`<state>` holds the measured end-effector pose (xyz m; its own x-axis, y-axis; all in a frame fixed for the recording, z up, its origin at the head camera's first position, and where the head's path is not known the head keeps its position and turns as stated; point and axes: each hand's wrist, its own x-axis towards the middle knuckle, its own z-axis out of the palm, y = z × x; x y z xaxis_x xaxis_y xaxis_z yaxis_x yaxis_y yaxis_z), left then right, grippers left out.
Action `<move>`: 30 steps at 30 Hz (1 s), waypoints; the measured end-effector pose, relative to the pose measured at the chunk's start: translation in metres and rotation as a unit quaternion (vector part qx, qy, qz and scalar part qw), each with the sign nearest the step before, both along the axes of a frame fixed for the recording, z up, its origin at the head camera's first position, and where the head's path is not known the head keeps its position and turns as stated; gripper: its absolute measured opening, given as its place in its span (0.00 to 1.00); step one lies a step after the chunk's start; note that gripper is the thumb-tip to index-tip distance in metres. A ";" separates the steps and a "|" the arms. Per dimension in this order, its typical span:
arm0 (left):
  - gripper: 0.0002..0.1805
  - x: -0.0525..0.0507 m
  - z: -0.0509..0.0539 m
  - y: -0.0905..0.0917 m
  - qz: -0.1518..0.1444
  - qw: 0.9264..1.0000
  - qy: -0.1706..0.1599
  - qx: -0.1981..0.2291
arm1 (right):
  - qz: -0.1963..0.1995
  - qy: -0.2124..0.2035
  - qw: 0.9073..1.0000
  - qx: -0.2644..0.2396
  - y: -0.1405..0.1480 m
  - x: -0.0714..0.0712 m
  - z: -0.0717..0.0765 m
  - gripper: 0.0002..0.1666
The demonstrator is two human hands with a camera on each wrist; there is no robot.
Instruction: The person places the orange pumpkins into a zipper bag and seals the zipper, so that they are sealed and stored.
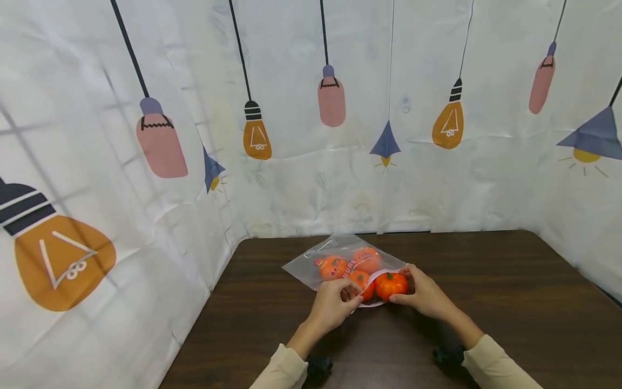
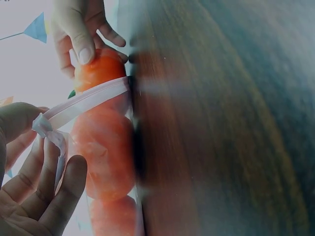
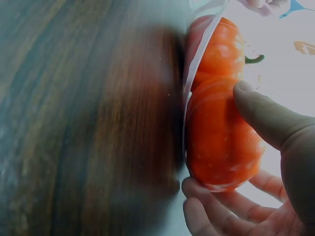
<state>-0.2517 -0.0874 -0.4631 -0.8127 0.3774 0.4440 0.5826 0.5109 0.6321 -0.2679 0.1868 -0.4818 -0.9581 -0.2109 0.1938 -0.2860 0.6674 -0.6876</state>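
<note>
A clear zip bag (image 1: pixel 302 267) with printing lies on the table, its mouth turned toward me. Several small orange toy pumpkins (image 1: pixel 332 268) are inside it. At the open mouth sits another toy pumpkin (image 1: pixel 390 286), glossy and ribbed, with a green stem. My left hand (image 1: pixel 331 307) pinches the bag's whitish zip edge (image 2: pixel 93 98) between thumb and index finger. On the other side my right hand (image 1: pixel 427 296) holds the pumpkin at the mouth, thumb against its surface and fingers around its outer side, as the right wrist view shows. The zip strip runs beside that pumpkin.
The dark wood-grain table (image 1: pixel 510 302) extends on both sides of the bag. Behind it and at the left hangs a white curtain (image 1: pixel 301 189) printed with lamps and bulbs. Dark devices (image 1: pixel 319 367) sit at both wrists.
</note>
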 end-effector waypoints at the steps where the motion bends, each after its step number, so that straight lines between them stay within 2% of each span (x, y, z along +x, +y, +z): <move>1: 0.03 0.000 0.000 0.000 0.000 1.000 -0.002 0.001 | -0.005 -0.003 1.000 0.000 -0.001 0.000 0.001 0.43; 19: 0.04 0.000 0.001 0.000 0.008 1.000 0.005 0.003 | -0.096 -0.023 0.995 0.010 -0.021 -0.006 0.004 0.46; 30: 0.03 -0.001 0.001 0.000 0.012 1.000 0.008 0.002 | -0.104 -0.034 0.994 0.006 -0.027 -0.005 0.005 0.41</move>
